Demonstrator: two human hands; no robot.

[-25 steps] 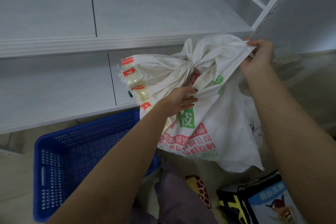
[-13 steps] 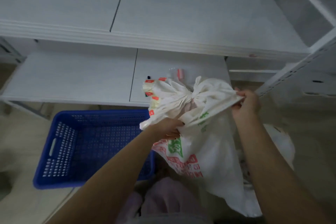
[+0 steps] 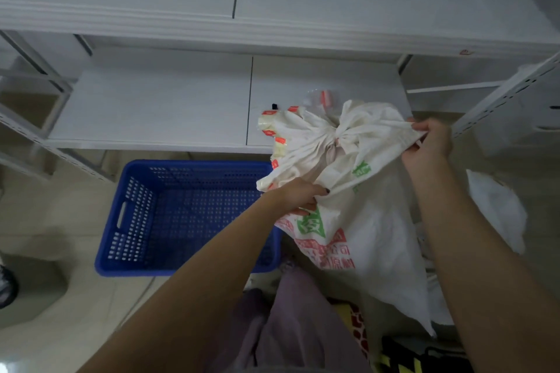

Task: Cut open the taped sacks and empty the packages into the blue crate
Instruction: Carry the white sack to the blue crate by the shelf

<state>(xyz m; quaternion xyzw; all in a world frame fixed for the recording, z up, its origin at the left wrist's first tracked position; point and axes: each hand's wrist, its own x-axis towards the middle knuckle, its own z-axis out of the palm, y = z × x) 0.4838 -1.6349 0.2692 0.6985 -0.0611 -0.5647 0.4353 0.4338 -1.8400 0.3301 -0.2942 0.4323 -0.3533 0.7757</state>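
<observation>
In front of the lower shelf, just right of the blue crate (image 3: 194,164): one white woven sack (image 3: 363,221) with green and red print, held up off the floor by both hands.

- Sack's neck is bunched into a tight knot (image 3: 338,138) at the top. Strips of clear tape with red marks (image 3: 268,113) run down its upper left edge. Mouth looks closed; no contents show.
- Left hand (image 3: 298,195) grips the near face of the sack below the knot, fingers (image 3: 316,192) curled into a fold of the cloth.
- Right hand (image 3: 430,145) holds the upper right corner, fingers pinching the edge and pulling it taut away from the knot.
- No knife or scissors in view.
- Crate sits on the floor to the left and below the sack. No packages show in it.
- Beyond: white shelf (image 3: 151,106) behind the crate, a second white sack (image 3: 497,209) on the floor to the right, and the person's purple trousers (image 3: 297,327) below.

Judgement: the opening step is in hand and emptying has not begun. The cloth hangs slack, so the load is probably light. Next move calls for getting the neck open, cutting the tape or working the knot loose. That likely means freeing one hand for a blade, since none is held. The mouth then has to swing left and tip down over the crate, with the bottom corner lifted so the contents slide out.
</observation>
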